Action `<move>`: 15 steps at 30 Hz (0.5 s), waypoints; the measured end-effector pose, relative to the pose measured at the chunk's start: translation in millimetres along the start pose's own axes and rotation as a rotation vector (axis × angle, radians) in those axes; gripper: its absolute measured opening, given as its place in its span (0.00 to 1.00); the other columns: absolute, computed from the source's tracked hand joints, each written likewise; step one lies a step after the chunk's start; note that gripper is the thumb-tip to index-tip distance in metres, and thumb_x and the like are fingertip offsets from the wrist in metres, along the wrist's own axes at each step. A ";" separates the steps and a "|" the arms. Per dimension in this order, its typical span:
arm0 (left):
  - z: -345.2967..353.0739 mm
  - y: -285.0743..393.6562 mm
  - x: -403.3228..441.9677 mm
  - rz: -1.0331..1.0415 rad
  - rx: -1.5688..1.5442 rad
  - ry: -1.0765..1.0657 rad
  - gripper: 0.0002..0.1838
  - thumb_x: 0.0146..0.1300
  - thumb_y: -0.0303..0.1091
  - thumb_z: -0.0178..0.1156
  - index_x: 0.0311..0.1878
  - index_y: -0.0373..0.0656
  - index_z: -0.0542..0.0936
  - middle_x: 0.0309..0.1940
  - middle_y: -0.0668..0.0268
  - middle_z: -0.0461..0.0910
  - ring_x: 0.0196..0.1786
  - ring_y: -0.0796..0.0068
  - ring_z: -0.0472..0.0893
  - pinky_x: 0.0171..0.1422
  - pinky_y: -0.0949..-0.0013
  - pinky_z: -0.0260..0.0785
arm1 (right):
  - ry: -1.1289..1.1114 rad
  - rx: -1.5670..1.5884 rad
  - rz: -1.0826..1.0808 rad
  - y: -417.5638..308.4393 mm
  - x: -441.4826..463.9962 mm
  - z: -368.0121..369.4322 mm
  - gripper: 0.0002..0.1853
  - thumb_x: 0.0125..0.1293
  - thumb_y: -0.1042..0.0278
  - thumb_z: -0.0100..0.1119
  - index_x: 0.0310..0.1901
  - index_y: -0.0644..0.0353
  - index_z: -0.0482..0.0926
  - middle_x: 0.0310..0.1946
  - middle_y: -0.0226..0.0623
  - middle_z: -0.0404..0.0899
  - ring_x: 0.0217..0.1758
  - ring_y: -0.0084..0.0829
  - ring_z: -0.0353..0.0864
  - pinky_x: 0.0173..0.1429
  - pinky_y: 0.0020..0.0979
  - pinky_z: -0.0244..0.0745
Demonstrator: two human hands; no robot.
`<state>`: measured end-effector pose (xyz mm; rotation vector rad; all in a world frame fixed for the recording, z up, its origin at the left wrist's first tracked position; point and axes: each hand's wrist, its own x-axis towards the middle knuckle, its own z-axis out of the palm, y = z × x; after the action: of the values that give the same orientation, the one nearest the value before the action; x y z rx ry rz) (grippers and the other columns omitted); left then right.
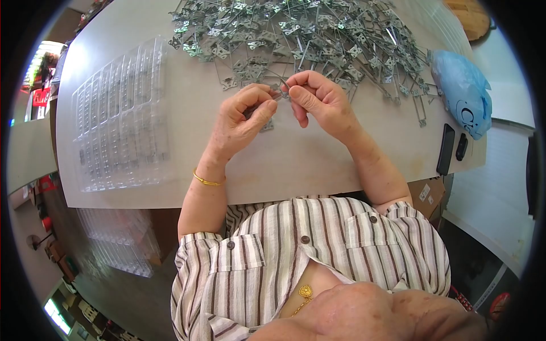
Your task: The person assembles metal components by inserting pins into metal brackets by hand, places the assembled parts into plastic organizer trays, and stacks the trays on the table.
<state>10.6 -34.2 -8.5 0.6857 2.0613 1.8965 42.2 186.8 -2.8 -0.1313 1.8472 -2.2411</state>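
My left hand (243,118) is closed with its fingertips pinched on a small metal bracket (278,94); part of another metal piece (267,126) shows below its fingers. My right hand (318,105) is pinched, thumb against forefinger, on the end of a thin metal rod (278,76) beside that bracket. Both hands meet above the table, just in front of a large heap of metal brackets with long rods (301,42). My fingers hide how the held bracket and rod join.
Clear plastic trays with rows of compartments (122,116) lie at the left of the white table (278,170). A blue plastic bag (463,94), a black phone-like object (446,149) and a small black object (462,146) are at the right. More clear trays (122,241) stand below the table's left edge.
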 end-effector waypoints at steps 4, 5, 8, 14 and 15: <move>2.4 5.5 -0.6 -0.013 0.015 -0.041 0.06 0.69 0.27 0.66 0.38 0.34 0.83 0.46 0.65 0.83 0.34 0.87 0.74 0.38 0.77 0.68 | 0.014 -0.097 0.067 -4.7 -3.9 -2.4 0.10 0.79 0.62 0.61 0.48 0.61 0.78 0.24 0.19 0.74 0.24 0.09 0.66 0.27 0.18 0.59; 1.9 6.1 -0.4 -0.016 0.034 -0.067 0.06 0.69 0.27 0.66 0.38 0.34 0.83 0.45 0.65 0.83 0.34 0.86 0.74 0.37 0.77 0.68 | 0.025 -0.136 0.073 -4.8 -4.6 -2.2 0.09 0.79 0.63 0.61 0.47 0.60 0.79 0.24 0.18 0.73 0.24 0.08 0.64 0.27 0.17 0.57; 0.3 6.3 -2.0 -0.011 0.080 -0.145 0.06 0.69 0.28 0.66 0.39 0.34 0.84 0.44 0.65 0.84 0.33 0.86 0.75 0.37 0.76 0.69 | 0.091 -0.147 -0.010 -8.3 -5.3 0.9 0.08 0.79 0.63 0.61 0.45 0.58 0.79 0.25 0.15 0.71 0.25 0.06 0.61 0.27 0.17 0.55; -2.9 -0.3 -4.2 -0.152 -0.392 -0.061 0.09 0.74 0.31 0.63 0.45 0.33 0.84 0.36 0.70 0.81 0.32 0.86 0.72 0.38 0.76 0.70 | 0.228 -0.007 -0.083 -5.2 0.0 -1.0 0.09 0.80 0.60 0.61 0.45 0.56 0.79 0.24 0.19 0.74 0.24 0.09 0.66 0.26 0.18 0.59; -6.9 1.7 -3.0 -0.163 -0.435 -0.038 0.10 0.75 0.31 0.62 0.46 0.32 0.84 0.34 0.71 0.80 0.31 0.86 0.72 0.39 0.76 0.70 | 0.199 -0.010 -0.026 -7.6 -1.1 0.4 0.09 0.80 0.59 0.61 0.46 0.56 0.78 0.24 0.19 0.74 0.23 0.10 0.67 0.26 0.18 0.60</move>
<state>10.1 -41.7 -6.4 0.4291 1.5472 2.1121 42.3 188.0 4.8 0.0692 1.9644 -2.3374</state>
